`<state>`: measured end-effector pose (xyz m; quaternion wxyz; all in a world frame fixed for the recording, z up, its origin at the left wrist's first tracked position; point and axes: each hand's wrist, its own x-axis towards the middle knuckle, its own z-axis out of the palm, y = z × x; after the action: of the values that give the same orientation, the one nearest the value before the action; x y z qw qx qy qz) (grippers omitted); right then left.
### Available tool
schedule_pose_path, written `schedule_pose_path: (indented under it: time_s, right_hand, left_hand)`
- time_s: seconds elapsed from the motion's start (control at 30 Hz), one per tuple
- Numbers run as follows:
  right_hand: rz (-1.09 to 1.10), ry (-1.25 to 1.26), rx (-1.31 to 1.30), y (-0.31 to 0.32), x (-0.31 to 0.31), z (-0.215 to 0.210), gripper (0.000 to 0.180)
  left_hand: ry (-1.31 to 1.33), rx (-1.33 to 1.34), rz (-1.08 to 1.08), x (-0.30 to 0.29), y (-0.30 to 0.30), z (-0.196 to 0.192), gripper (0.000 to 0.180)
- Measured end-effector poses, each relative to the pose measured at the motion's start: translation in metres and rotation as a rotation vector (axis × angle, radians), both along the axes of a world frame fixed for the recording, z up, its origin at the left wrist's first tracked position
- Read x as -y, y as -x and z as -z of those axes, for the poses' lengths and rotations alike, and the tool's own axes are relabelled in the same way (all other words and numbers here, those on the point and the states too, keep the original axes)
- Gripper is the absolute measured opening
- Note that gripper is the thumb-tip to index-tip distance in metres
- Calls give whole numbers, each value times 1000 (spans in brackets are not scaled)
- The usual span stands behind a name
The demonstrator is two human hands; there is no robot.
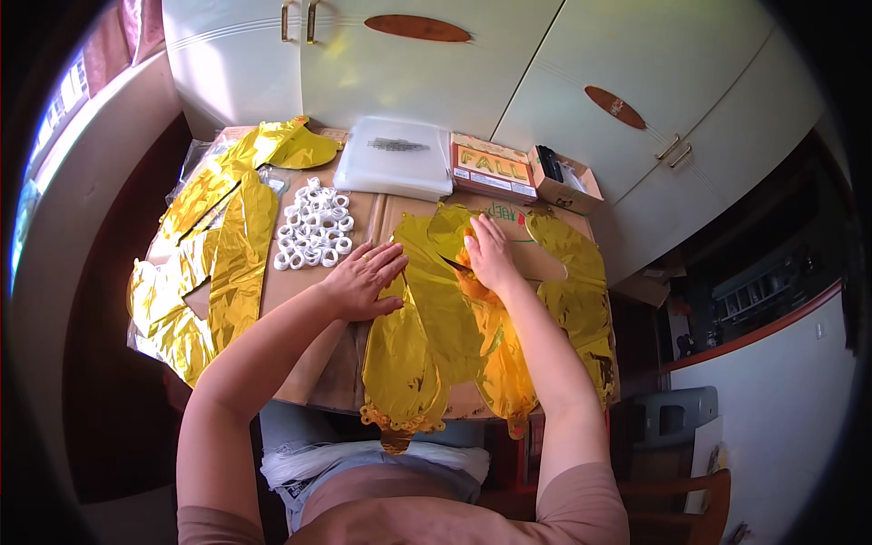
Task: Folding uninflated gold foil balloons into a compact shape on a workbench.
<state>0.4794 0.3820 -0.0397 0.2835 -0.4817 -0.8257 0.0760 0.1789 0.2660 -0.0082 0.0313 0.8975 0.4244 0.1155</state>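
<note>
The left hand (363, 277) lay flat and spread, palm down, holding nothing, pressing the left edge of the gold foil balloons (427, 336) that were laid flat on the cardboard-covered table (300, 282). The right hand (490, 254) was also flat, fingers extended, resting on the balloons just right of the left hand; whether anything was pinched beneath it could not be told. The balloons lay at the near centre and right of the table, and their near ends overhung the table edge toward the person's lap. Risk, as a judgement: the overhanging foil could slide off the near edge if hand pressure were released, since the film looks slick and light. Pressing creased foil hard could also set folds in it or split a seam. A second stack of gold foil (213, 254) lay at the left, well apart from the hands, and it also ran past the table edge. A cluster of white ribbon rolls (313, 232) sat loose between the two stacks, near the left hand, and a sweep of the forearm could scatter it. At the far edge, a small open carton (565, 184) held dark items that were too small to identify. Beside it lay a flat printed box (490, 166), closed, and a clear plastic packet (395, 156) whose contents could not be made out.
</note>
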Motion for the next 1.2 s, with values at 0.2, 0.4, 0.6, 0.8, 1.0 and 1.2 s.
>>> schedule_pose_path:
  time_s: [0.2, 0.4, 0.6, 0.8, 1.0, 1.2]
  right_hand:
    - [36, 108, 317, 42, 17, -22, 61]
    - [-19, 229, 407, 40, 18, -26, 62]
    - [-37, 229, 396, 35, 18, -26, 63]
    - [-27, 190, 319, 28, 14, -27, 66]
    - [-58, 142, 274, 23, 22, -27, 71]
    - [-78, 96, 227, 13, 30, -25, 70]
  left_hand:
    - [12, 62, 7, 0, 2, -1, 78]
    - [-76, 79, 13, -4, 3, 13, 70]
    - [-81, 71, 10, -2, 1, 11, 71]
    - [-104, 113, 8, 0, 1, 11, 69]
    - [-127, 100, 23, -1, 2, 9, 66]
    - [-126, 177, 18, -7, -10, 1, 68]
